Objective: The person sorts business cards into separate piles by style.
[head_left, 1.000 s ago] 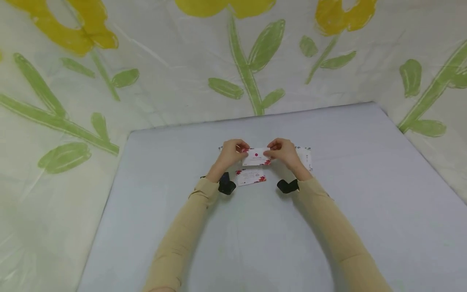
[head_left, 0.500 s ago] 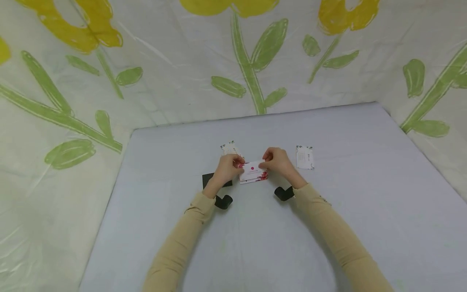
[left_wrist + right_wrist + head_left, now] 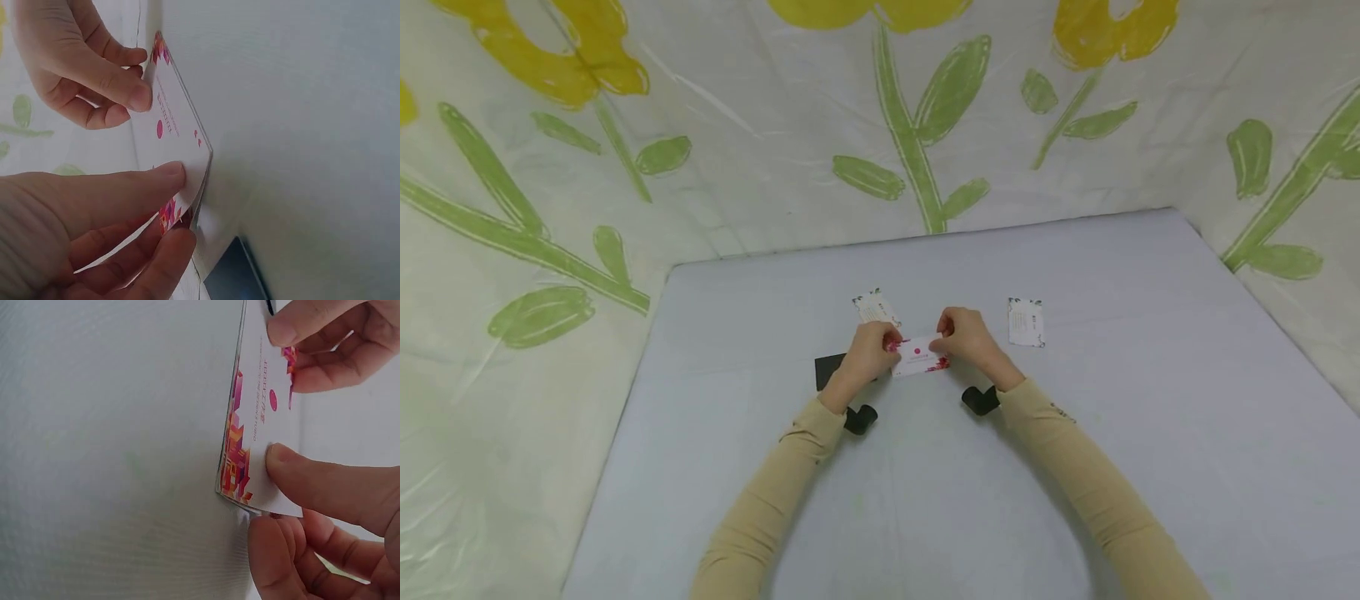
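Observation:
In the head view my left hand (image 3: 868, 353) pinches the left end of a small stack of white business cards (image 3: 916, 357) with pink corner patterns and a pink dot. My right hand (image 3: 969, 340) pinches the right end. The left wrist view shows the left thumb lying on top of the business cards (image 3: 178, 134), fingers below, and more than one layer at the edge. From the right wrist view, the right thumb presses the face of the business cards (image 3: 259, 431) while fingertips sit under the near corner. The layers spread slightly apart at the left end.
A white card with a leafy border (image 3: 876, 307) lies just behind the left hand. Another leafy card (image 3: 1026, 322) lies to the right. A flat black rectangular item (image 3: 829, 372) is partly hidden by the left wrist. Everything rests on a pale table (image 3: 925, 500) before a flower-painted curtain (image 3: 745, 150).
Both hands have brought the upper card down and toward me onto the card lying on the table. The two now line up as one stack, held at both ends.

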The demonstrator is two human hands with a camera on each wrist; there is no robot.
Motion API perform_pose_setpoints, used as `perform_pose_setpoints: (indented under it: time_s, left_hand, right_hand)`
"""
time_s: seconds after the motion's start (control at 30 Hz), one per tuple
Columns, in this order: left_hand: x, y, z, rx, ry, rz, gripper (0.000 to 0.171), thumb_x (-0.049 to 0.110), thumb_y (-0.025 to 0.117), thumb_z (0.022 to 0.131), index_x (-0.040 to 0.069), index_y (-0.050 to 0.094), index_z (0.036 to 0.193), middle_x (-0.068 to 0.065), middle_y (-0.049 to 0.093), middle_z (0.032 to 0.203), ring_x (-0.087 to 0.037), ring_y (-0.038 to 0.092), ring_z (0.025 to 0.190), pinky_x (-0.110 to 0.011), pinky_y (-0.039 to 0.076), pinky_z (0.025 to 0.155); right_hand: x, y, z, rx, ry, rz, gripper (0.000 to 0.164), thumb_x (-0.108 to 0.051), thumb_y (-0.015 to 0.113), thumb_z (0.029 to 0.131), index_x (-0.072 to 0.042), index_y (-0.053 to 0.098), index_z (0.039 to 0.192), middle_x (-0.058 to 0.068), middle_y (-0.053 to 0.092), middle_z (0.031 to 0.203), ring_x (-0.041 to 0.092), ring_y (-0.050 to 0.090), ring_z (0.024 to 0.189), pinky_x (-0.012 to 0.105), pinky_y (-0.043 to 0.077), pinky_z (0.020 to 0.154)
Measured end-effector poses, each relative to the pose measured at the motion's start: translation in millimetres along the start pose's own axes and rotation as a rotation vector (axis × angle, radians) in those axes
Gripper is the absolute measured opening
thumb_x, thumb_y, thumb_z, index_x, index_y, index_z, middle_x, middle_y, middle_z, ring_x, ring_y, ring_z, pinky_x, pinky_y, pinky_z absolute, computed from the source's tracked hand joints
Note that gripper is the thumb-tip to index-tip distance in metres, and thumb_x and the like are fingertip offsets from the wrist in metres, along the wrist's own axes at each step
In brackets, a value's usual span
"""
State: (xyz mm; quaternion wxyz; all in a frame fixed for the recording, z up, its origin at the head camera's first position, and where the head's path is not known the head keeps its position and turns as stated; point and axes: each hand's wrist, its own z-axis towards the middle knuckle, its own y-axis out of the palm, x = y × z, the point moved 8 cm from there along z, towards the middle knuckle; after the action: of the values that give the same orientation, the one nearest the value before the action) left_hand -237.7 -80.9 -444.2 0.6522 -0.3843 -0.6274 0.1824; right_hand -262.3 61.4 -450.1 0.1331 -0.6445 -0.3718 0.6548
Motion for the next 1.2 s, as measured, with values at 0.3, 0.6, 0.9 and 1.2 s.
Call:
perform_pose_setpoints:
  time_s: [0.3, 0.6, 0.9, 1.2]
  left_hand:
    - [0.8, 0.1, -0.8, 0.019, 0.026, 0.06, 0.014, -0.003, 0.066, 0.078, -0.004, 0.065, 0.092, -0.011, 0.059, 0.083, -0.019, 0.05, 0.074, -0.029, 0.044, 0.066]
    - [6.3, -0.9, -3.4, 0.005, 0.024, 0.11, 0.007, -0.002, 0.063, 0.081, -0.003, 0.067, 0.087, -0.01, 0.06, 0.082, -0.017, 0.051, 0.072, -0.027, 0.045, 0.064]
    - [43.3, 4.5, 4.0, 0.056, 0.101, 0.059, 0.016, 0.01, 0.059, 0.09, -0.001, 0.067, 0.099, -0.011, 0.062, 0.091, -0.02, 0.054, 0.082, -0.031, 0.046, 0.073]
    - [101.3, 50.6, 28.0, 0.031, 0.083, 0.132, 0.026, 0.02, 0.058, 0.092, -0.001, 0.063, 0.105, -0.011, 0.062, 0.097, -0.02, 0.057, 0.089, -0.025, 0.045, 0.074]
  right_hand:
    - [-4, 3, -1, 0.019, -0.05, -0.045, 0.018, -0.004, 0.075, 0.073, 0.001, 0.057, 0.077, 0.007, 0.054, 0.071, 0.018, 0.048, 0.067, 0.027, 0.039, 0.06]
    - [-8, 6, -2, -0.048, -0.036, -0.098, 0.009, -0.007, 0.065, 0.082, 0.001, 0.068, 0.081, 0.008, 0.062, 0.073, 0.017, 0.053, 0.066, 0.026, 0.043, 0.06]
    - [6, -50, -2, -0.077, -0.182, -0.092, 0.021, -0.007, 0.055, 0.092, 0.007, 0.065, 0.103, 0.02, 0.065, 0.1, 0.029, 0.059, 0.091, 0.041, 0.047, 0.079]
    - [34, -101, 1, -0.158, -0.301, -0.266, 0.029, 0.018, 0.046, 0.082, 0.012, 0.058, 0.108, 0.026, 0.058, 0.103, 0.037, 0.053, 0.095, 0.05, 0.043, 0.083]
